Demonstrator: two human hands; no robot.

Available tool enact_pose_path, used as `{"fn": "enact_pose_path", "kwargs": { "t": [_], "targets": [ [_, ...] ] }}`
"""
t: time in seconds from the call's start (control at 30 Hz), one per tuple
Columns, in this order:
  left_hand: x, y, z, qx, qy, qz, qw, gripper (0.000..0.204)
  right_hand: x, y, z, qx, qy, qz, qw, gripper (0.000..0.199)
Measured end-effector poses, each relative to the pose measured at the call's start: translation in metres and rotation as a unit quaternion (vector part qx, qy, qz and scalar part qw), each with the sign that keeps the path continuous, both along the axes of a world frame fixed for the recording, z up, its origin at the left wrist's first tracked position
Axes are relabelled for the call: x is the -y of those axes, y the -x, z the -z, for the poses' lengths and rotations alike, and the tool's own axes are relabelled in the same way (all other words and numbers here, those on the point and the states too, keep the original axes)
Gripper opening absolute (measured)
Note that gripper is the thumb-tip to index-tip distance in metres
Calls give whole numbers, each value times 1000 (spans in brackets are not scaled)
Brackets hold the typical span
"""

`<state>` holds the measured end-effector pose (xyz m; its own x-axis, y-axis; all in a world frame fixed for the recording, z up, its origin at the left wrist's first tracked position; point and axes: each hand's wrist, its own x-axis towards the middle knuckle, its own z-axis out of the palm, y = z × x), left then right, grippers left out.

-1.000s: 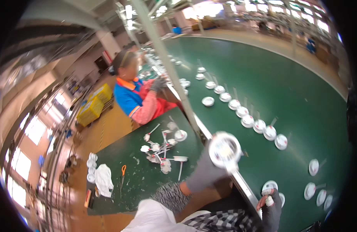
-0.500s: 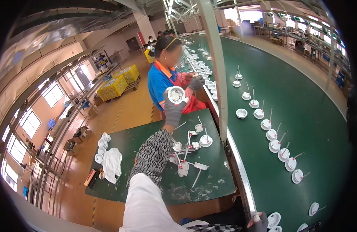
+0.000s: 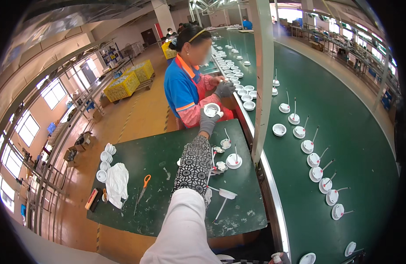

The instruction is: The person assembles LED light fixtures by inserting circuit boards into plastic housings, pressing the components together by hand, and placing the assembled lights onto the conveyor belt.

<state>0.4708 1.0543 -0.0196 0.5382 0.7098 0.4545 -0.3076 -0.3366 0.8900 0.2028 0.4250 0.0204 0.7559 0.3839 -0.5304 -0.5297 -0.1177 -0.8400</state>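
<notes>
My left arm, in a black-and-white patterned sleeve, stretches forward over the green table. My gloved left hand [image 3: 208, 123] grips a white round housing [image 3: 211, 110] near its far edge, the hollow side facing me. Beneath and beside that forearm lie several white light fittings [image 3: 221, 166] with wires or thin stems, partly hidden by the sleeve. A wider round fitting [image 3: 234, 161] stands to their right. At the bottom edge, beside the belt's metal rail, only a bit of my gloved right hand [image 3: 278, 258] shows; its fingers are mostly cut off. A white housing [image 3: 307, 258] lies to its right.
Orange-handled scissors [image 3: 145, 181], a white plastic bag [image 3: 118, 185] and stacked white cups [image 3: 105, 165] are on the table [image 3: 145, 220]. A metal post [image 3: 263, 79] rises beside the green belt [image 3: 366, 176], which carries rows of fittings. A co-worker [image 3: 181, 83] stands beyond the table.
My left hand has moved slightly right and lower with the housing, which has tilted. The scissors have come out from behind my arm. My right hand has slipped farther out of view.
</notes>
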Motion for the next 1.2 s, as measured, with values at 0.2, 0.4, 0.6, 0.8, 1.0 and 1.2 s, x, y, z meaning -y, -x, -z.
{"fn": "enact_pose_path", "kwargs": {
  "t": [0.2,0.4,0.6,0.8,1.0,1.2],
  "targets": [
    [18,-30,35,-98,65,-8,993,79,-11,-3,-4,430,87,-112,892,28],
    [-4,-23,60,-115,169,51,978,65,-16,-6,-3,286,87,-81,951,19],
    [-6,-10,62,-59,238,69,967,56,-15,-2,18,-39,55,23,997,24],
    [6,-25,74,-31,241,76,967,54,-23,-1,12,-33,64,53,996,21],
    [-11,-21,81,-25,218,84,972,54,-33,-4,-2,-29,56,71,995,19],
    [-16,-20,82,-48,207,75,974,55,-44,-9,-24,-39,56,87,994,18]
  ]
}}
